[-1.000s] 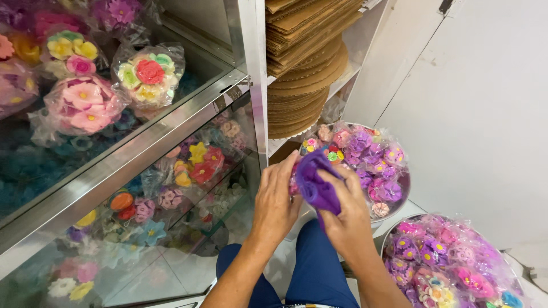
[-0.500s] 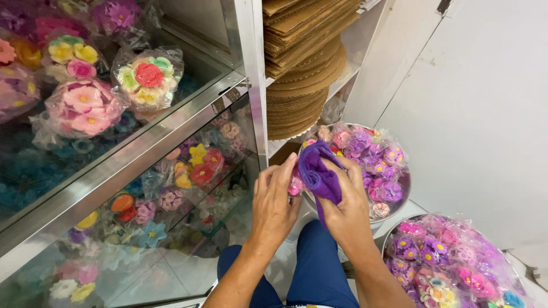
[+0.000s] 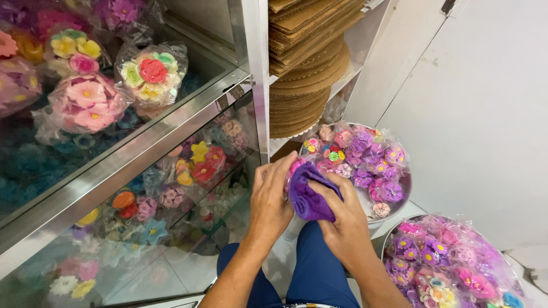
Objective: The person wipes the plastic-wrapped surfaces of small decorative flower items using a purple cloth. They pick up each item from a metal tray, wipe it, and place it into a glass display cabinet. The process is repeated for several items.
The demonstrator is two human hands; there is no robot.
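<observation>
Here, both hands are meeting in front of the person's body, just above the blue-trousered knees. The left hand is curling its fingers over the left edge of a folded purple cloth, with the fingertips pressing on the fabric near a small pink wrapped flower packet that is showing at the cloth's top edge. The right hand is gripping the same cloth from the right, with the thumb and forefinger lying across its upper surface. Both hands are closing narrowly on the cloth, which is bunching between them.

Just beyond the hands, a round metal tray is carrying cellophane-wrapped sugar flowers, mostly purple and pink. To the right of the right hand and nearer the person, a second round tray is holding more wrapped purple and pink flowers. Beyond the first tray, a stack of round cardboard cake boards is sitting on a white shelf.

To the left of the left hand, a glass display cabinet with a metal frame is standing. On its upper level, a wrapped bouquet with a red rose and a wrapped cluster of pink flowers are lying side by side. Behind the lower glass, red and yellow flowers are showing.
</observation>
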